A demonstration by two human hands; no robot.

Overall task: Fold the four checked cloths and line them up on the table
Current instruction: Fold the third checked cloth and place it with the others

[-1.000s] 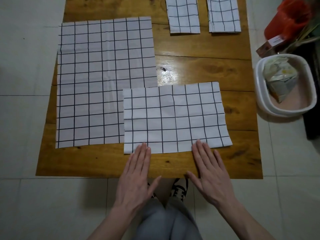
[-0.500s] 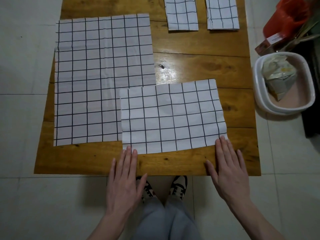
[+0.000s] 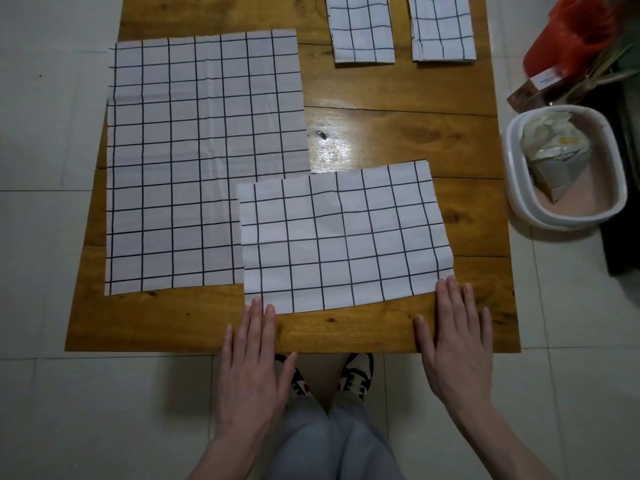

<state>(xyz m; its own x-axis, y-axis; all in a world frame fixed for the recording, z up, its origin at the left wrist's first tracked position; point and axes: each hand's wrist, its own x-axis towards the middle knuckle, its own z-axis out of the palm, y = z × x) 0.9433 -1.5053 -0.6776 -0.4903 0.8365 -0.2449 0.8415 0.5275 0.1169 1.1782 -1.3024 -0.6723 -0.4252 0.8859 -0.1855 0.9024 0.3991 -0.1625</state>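
Progress stood near the halfway mark: two folded cloths (image 3: 362,31) (image 3: 442,29) lay side by side at the far edge of the surface (image 3: 398,88), well beyond both hands. A half-folded cloth (image 3: 343,237) lay just ahead of the fingers, its near corners touched by the left hand (image 3: 251,362) and the right hand (image 3: 457,344), both flat and released. An unfolded cloth (image 3: 204,161), partly under it, lay ahead of the left hand, seemingly untouched.

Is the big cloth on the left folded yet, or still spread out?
Spread. The big cloth lies flat, wider than the folded strips.
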